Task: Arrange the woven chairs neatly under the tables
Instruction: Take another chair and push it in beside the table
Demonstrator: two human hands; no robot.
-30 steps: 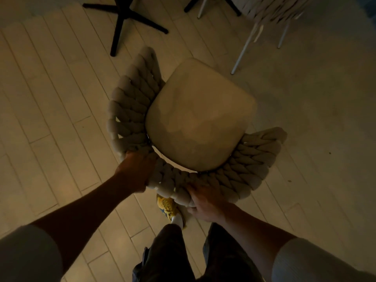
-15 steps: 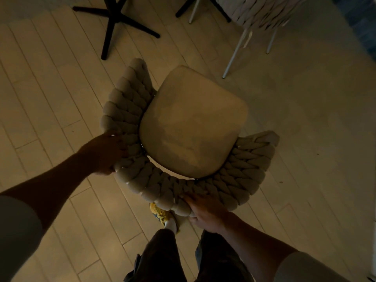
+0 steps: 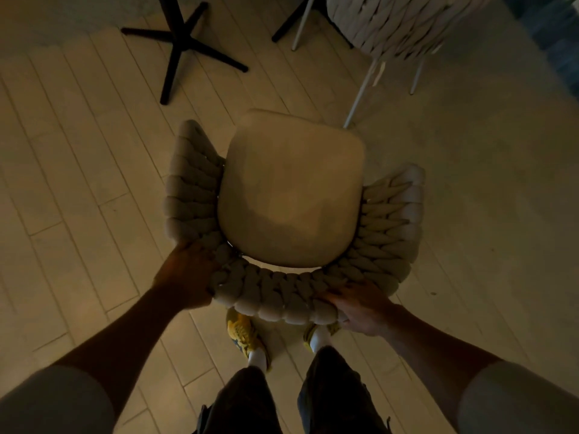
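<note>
The woven chair [image 3: 291, 198] sits just before the person's feet [image 3: 242, 335], short of the black desk base [image 3: 180, 47]. The left hand [image 3: 185, 277] and right hand [image 3: 360, 308] each curl fingers [image 3: 340, 296] round its braided backrest [image 3: 282, 296], seemingly to steer it squarely in underneath.

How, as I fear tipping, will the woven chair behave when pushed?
The woven chair probably slides easily: plank floor looks smooth. Likely light, judging by the similar chair's thin legs. Thick weave likely cushions left hand and right hand.
</note>
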